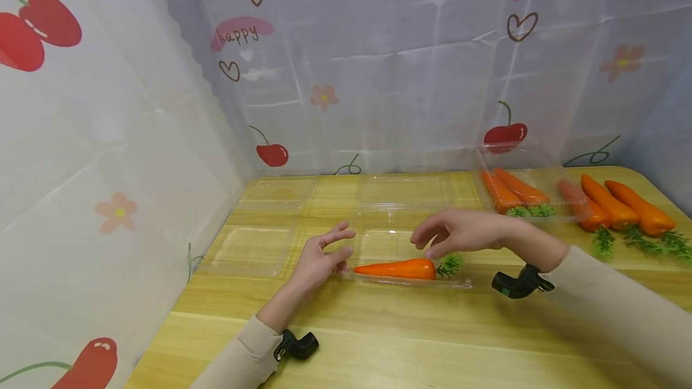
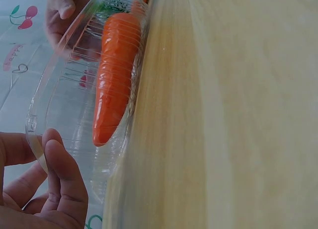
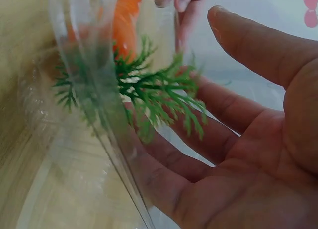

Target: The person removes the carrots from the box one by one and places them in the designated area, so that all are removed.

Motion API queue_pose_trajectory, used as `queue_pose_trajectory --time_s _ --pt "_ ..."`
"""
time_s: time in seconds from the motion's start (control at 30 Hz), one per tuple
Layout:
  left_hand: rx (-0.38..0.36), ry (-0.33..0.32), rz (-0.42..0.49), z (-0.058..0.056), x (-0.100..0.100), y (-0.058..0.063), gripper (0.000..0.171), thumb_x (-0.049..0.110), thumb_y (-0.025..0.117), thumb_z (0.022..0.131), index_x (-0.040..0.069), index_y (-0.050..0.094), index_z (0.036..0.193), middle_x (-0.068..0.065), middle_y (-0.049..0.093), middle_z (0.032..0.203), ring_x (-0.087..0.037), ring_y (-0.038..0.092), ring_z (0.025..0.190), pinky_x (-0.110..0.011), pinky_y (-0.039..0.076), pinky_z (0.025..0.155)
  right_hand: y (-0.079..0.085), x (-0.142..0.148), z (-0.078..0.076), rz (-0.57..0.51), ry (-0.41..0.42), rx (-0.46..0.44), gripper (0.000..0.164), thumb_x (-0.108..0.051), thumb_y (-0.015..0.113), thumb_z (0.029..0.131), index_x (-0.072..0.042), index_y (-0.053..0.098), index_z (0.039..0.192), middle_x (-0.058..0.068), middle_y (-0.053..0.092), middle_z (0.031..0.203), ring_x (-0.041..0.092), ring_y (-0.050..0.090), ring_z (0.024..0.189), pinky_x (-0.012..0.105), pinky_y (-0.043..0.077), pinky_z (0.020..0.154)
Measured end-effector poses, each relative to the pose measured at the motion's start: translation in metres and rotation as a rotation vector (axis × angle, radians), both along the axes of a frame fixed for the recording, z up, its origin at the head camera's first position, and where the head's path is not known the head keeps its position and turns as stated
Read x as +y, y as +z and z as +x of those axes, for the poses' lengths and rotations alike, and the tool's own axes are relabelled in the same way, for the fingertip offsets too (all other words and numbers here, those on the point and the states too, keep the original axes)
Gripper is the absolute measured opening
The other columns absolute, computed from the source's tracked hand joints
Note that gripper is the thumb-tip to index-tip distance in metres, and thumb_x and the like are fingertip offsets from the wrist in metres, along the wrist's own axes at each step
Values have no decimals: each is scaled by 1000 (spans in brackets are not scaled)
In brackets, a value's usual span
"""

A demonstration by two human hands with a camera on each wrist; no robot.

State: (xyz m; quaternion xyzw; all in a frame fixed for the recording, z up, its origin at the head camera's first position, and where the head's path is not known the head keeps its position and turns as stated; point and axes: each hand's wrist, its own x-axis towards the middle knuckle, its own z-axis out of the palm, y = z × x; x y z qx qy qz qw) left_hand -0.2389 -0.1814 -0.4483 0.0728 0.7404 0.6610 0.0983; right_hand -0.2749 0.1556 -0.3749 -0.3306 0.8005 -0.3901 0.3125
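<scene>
1. Orange toy carrot (image 1: 402, 269) with green leaves, lying in an open clear plastic clamshell (image 1: 386, 244), mid-desk (image 1: 373, 341).
2. Left hand (image 1: 319, 260): pinching the clamshell's left rim.
3. Right hand (image 1: 462, 232): fingers loosely curved, thumb apart, beside the leaves.
4. Near the desk's far right corner: second clamshell (image 1: 540, 167) holding two carrots (image 1: 521, 188); three more carrots (image 1: 611, 208) rightward.

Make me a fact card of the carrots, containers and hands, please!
Nearest clear plastic container: holds one orange carrot with green leaves
Far-right clear plastic container: holds two orange carrots
Loose carrots: three, side by side, right of that container
Left hand: at the nearest container's left end; grip unclear
Right hand: near the single carrot's leafy end, fingers loosely bent
Left clear plastic container: left of the left hand
Table: yellowish wood grain
</scene>
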Motion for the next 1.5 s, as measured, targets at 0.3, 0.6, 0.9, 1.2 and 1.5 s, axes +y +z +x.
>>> queue_pose_trajectory --time_s 0.3,0.6,0.9,1.2,1.5 --pt "-6 -2 1 2 0 -2 42 5 68 98 -3 62 138 -6 38 166 -14 57 58 -22 51 57 -8 -23 -5 93 48 -75 42 -19 73 97 0 63 133 14 66 128 20 61 118 34 56 96" --pt "-2 0 -1 0 1 -2 41 4 68 98 -2 63 138 -6 38 166 -13 58 58 -23 51 56 -8 -35 -11 194 55 -135 40 -19 74 96 -4 65 131 11 67 130 19 61 117 31 53 89" --pt "-9 9 -18 0 1 2 41 4 67 98 0 64 138 -1 41 165 -13 60 59 -23 52 56 -4 -45 -16 275 83 -160 39 -19 74 96 -4 64 131 6 70 118 14 57 88 27 42 68" --pt "-5 10 -12 0 0 1 41 5 68 98 0 64 138 -1 42 164 -13 60 58 -22 52 56 -3 -53 -17 327 92 -117 37 -20 75 95 -8 66 129 5 69 110 13 58 81 28 46 63" --pt "0 9 -13 0 0 0 41 5 68 98 0 64 138 -1 42 164 -13 60 58 -23 52 57 -7 -58 -19 378 54 -150 39 -18 78 92 -13 67 129 5 66 113 14 55 70 26 47 56"
